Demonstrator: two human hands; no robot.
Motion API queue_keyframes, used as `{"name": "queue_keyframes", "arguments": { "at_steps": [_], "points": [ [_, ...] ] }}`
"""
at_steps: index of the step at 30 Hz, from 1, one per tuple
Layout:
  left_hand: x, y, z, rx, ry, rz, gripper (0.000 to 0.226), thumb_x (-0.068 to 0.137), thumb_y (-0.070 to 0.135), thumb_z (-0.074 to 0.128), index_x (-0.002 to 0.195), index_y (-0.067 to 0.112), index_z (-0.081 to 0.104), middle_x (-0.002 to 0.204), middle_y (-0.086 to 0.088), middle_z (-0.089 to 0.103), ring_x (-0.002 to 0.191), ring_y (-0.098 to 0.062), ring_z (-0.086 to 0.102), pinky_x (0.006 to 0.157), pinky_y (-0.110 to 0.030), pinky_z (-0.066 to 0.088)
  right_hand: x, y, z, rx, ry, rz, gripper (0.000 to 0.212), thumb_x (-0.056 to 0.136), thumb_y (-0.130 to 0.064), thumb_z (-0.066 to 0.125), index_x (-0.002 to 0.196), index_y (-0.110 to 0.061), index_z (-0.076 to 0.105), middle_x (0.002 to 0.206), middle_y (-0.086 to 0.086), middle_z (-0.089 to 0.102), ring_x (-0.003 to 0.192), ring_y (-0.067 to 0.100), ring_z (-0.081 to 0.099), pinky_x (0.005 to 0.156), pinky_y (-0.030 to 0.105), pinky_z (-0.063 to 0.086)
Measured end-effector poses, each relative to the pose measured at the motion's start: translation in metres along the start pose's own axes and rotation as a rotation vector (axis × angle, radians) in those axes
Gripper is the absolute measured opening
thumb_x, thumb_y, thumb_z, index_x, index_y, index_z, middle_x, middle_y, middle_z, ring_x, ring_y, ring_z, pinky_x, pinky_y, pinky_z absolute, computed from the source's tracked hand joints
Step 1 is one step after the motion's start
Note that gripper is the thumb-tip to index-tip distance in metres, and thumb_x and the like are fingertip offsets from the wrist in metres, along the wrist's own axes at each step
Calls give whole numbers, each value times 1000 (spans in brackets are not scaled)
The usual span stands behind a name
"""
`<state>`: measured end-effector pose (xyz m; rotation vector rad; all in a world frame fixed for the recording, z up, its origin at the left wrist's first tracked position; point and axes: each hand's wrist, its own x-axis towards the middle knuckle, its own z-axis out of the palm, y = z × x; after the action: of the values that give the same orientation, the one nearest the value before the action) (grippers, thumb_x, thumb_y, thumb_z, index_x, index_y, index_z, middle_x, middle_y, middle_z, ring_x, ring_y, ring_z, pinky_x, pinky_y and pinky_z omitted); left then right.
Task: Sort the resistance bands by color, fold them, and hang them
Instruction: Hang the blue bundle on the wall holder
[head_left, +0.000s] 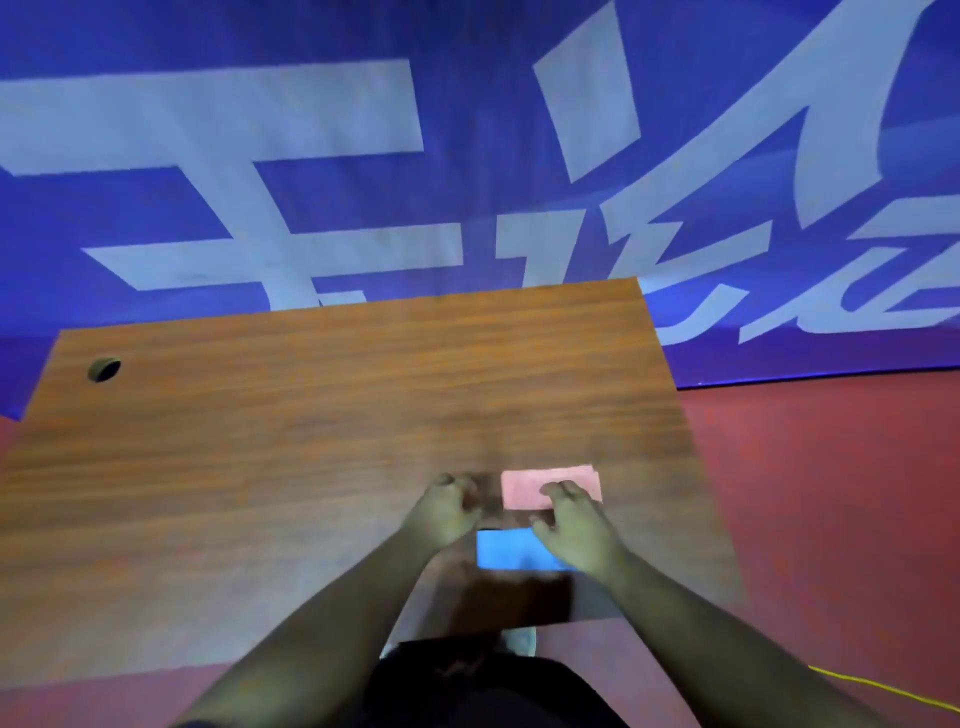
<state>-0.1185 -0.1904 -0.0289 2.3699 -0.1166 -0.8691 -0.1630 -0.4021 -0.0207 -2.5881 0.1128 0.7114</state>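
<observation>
A folded pink band (524, 488) lies flat on the wooden table (260, 467) toward its right side. Just in front of it lies a folded blue band (511, 551). My right hand (576, 525) reaches over the blue band, and its fingertips rest on the near right part of the pink band. My left hand (444, 512) sits to the left of both bands with its fingers curled under; it holds nothing that I can see.
A round cable hole (104, 369) is at the table's far left corner. A blue banner with large white characters (260, 182) lies beyond the table. Red floor (831, 519) runs along the right, with a yellow cord (883, 688) near the bottom right.
</observation>
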Motion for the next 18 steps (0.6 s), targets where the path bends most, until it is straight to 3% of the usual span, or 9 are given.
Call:
{"name": "queue_keyframes", "arguments": {
  "at_steps": [3, 6, 11, 15, 18],
  "points": [
    [3, -23, 31, -23, -11, -35, 65, 64, 49, 43, 105, 7, 71, 115, -14, 66, 112, -27, 59, 92, -9, 32, 3, -1, 29, -44, -63, -80, 52, 87, -38, 54, 133, -14, 49, 129, 7, 52, 123, 27, 48, 103, 33, 37],
    [4, -37, 54, -40, -31, -27, 75, 61, 51, 40, 115, 7, 68, 124, -12, 62, 120, -26, 55, 101, -14, 34, 10, -2, 52, -99, -100, -136, 54, 86, -40, 54, 134, -16, 49, 131, 7, 50, 126, 28, 44, 107, 35, 33],
    [6, -33, 66, -18, -47, 18, 44, 76, 13, 63, 119, 9, 66, 125, -14, 58, 127, -26, 47, 110, -23, 33, 15, 2, 79, -182, -47, -149, 52, 77, -36, 53, 125, -15, 58, 120, 9, 53, 113, 33, 50, 94, 41, 39],
    [9, -37, 70, -21, 7, 65, 32, 74, 10, 67, 106, 12, 65, 120, -12, 54, 117, -26, 53, 101, -25, 38, 15, 4, 92, -215, 61, -148, 42, 69, -33, 55, 107, -19, 66, 102, 7, 57, 96, 32, 54, 82, 41, 43],
    [7, -40, 69, -17, 29, 123, 26, 75, 9, 70, 100, 11, 63, 115, -8, 53, 107, -23, 55, 91, -20, 37, 15, 10, 95, -159, 138, -170, 36, 66, -32, 53, 98, -21, 66, 95, 1, 55, 90, 26, 51, 78, 35, 33]
  ]
}}
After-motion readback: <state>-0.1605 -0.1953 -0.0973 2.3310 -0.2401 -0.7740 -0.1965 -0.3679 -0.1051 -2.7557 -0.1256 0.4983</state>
